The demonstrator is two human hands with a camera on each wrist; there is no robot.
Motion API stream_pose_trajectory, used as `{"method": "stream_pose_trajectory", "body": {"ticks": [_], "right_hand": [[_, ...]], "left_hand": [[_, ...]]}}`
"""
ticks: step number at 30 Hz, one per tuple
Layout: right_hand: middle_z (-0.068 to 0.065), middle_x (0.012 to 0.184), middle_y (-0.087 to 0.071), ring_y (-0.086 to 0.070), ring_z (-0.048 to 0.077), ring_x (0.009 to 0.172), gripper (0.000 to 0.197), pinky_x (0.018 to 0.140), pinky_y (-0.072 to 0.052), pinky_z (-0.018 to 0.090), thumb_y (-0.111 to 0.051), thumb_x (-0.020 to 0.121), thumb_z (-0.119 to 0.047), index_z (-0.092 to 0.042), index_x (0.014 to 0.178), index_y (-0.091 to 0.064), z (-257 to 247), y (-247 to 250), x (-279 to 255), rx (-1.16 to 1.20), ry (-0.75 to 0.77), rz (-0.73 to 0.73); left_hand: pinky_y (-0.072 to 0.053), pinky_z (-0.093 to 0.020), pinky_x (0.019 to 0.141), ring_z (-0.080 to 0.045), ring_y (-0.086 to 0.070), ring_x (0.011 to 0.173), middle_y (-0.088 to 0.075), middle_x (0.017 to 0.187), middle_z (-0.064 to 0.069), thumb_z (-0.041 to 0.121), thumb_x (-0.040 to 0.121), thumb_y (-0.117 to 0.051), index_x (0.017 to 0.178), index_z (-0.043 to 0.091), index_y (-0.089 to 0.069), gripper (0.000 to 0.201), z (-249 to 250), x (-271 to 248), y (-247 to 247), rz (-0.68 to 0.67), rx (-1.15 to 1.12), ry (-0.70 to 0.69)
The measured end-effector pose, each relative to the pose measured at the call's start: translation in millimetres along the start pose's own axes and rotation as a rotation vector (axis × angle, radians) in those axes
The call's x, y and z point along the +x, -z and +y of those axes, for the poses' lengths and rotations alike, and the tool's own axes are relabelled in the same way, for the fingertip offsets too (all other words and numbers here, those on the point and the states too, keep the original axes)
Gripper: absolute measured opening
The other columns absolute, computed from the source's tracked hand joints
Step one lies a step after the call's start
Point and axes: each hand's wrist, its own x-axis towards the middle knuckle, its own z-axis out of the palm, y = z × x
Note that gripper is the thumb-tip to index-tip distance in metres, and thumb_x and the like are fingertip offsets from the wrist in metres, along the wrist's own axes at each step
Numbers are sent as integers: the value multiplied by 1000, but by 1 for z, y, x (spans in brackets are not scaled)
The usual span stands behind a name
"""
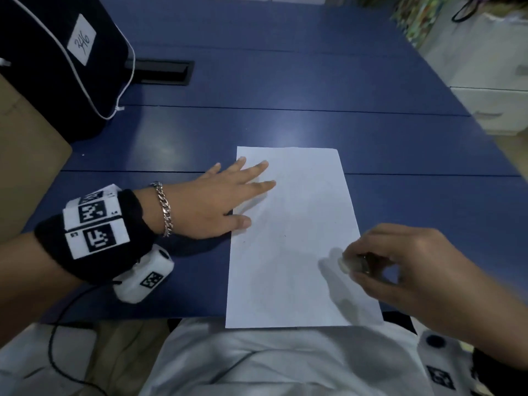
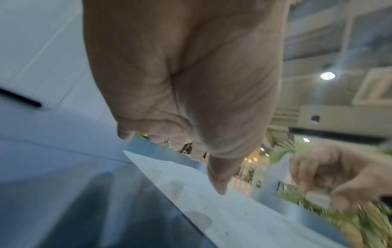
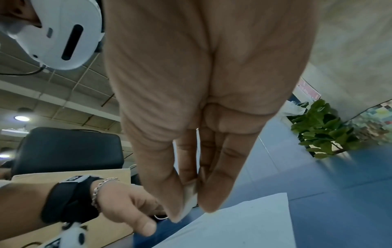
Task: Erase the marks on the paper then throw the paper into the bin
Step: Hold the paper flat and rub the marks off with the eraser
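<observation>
White paper (image 1: 288, 238) lies flat on blue surface (image 1: 285, 81), near edge. Left hand (image 1: 205, 204) pressed on its left margin, fingers straight and spread. Eraser (image 1: 344, 264) pinched by right hand (image 1: 414, 267) fingers above paper's right edge.

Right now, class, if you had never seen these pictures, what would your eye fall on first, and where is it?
First the white paper, lying flat on the blue table at its near edge. Then the left hand, fingers spread flat on the sheet's left side, and the right hand, pinching a small eraser over its lower right part. A black bag with a numbered label sits at the far left.
</observation>
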Motion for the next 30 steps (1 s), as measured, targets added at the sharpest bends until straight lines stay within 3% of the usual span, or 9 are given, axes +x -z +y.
{"method": "stream_pose_trajectory", "body": {"ticks": [4,8,12,14,17,22,24,26,30], "right_hand": [[-22,93,-60,-65,1,76,16,66,-52,15,-78,89,-25,-37,98,-72,-13,-30,-8,-10,52,-65],[-21,97,-54,-62,6,74,7,65,-57,27,-65,96,-30,-33,100,-70,-11,-49,-7,-110,-7,-149],[-16,93,-57,-61,8,76,9,70,-58,33,-62,94,-28,-30,96,-71,9,-35,5,-192,-51,-198],[-14,90,-58,-60,8,76,9,69,-57,35,-62,94,-30,-28,93,-71,20,-21,16,-272,-60,-180],[-9,85,-63,-60,10,77,11,69,-57,38,-63,93,-27,-24,87,-72,34,0,37,-363,-73,-146],[-8,89,-70,-63,13,82,15,77,-56,33,-63,96,-22,-24,94,-78,44,15,66,-362,-68,-114],[-8,89,-71,-64,14,81,15,77,-57,36,-63,96,-21,-23,95,-77,44,15,69,-340,-65,-85],[-10,90,-72,-66,8,78,12,76,-57,33,-65,96,-22,-25,95,-77,42,14,68,-271,-41,-40],[-15,94,-67,-62,-1,72,10,74,-51,17,-73,95,-27,-33,101,-77,32,4,64,-182,85,-103]], "left_hand": [[2,-59,129,-21,12,162,19,171,23,30,114,-30,164,50,-2,61,10,18,-5,-94,120,-111],[-5,-62,128,-20,-1,163,5,174,21,37,112,-13,163,53,-4,55,16,17,-11,-102,166,-70],[-18,-49,128,-25,-31,153,-16,174,10,52,103,8,165,48,-13,65,22,1,-14,-30,268,9],[-21,-44,126,-25,-43,143,-28,170,8,44,107,-4,166,44,-16,60,29,-7,-12,-4,368,27],[-11,-44,128,-17,-37,146,-31,165,14,26,108,-27,167,37,-8,63,42,-19,-9,-106,494,41],[-29,-40,121,-19,-49,133,-57,140,11,56,107,-35,167,32,-12,69,65,-24,-4,-53,450,1],[-33,-38,119,-22,-42,140,-44,155,4,67,100,-45,167,34,-14,81,69,-13,-5,-15,278,0],[-15,-40,129,-28,-13,159,-10,175,-4,80,90,-53,168,34,-3,104,68,7,-8,-23,146,-10],[4,-64,125,-39,21,158,30,171,4,95,66,-64,163,41,20,139,66,45,-13,-127,115,-27]]}}
